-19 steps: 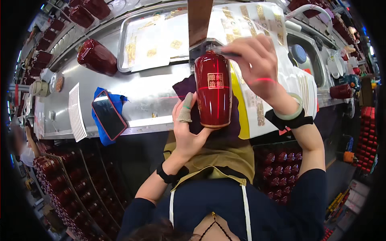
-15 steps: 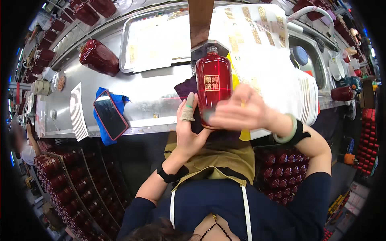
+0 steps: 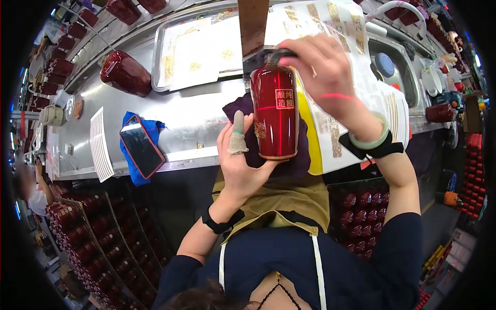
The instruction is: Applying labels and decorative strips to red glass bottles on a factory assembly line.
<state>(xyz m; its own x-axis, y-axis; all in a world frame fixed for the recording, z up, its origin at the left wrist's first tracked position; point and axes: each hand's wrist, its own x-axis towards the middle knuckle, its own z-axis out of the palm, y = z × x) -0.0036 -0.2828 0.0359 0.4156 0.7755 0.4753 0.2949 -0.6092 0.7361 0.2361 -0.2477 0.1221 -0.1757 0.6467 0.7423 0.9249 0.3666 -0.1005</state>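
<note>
Cups left hand (image 3: 239, 169) loosely, fingers parted, along lower left of red bottle (image 3: 273, 124), thumb at its base; wears knit cot (image 3: 237, 140) on one finger. Curls right hand (image 3: 330, 72) over bottle neck; cannot tell, for blur, whether pinching dark item (image 3: 282, 55) there. Finds bottle over purple cloth (image 3: 306, 142), neck pointing away: glossy, round-shouldered. Shows gold-patterned white sheets (image 3: 206, 49) in shallow metal tray (image 3: 156, 62).

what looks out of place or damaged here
Only the phone stands out: it lies aslant on a crumpled blue cloth, its near end about at the front edge of the counter, where it might get knocked off. I see no spill, and no damage on the central bottle.
</note>
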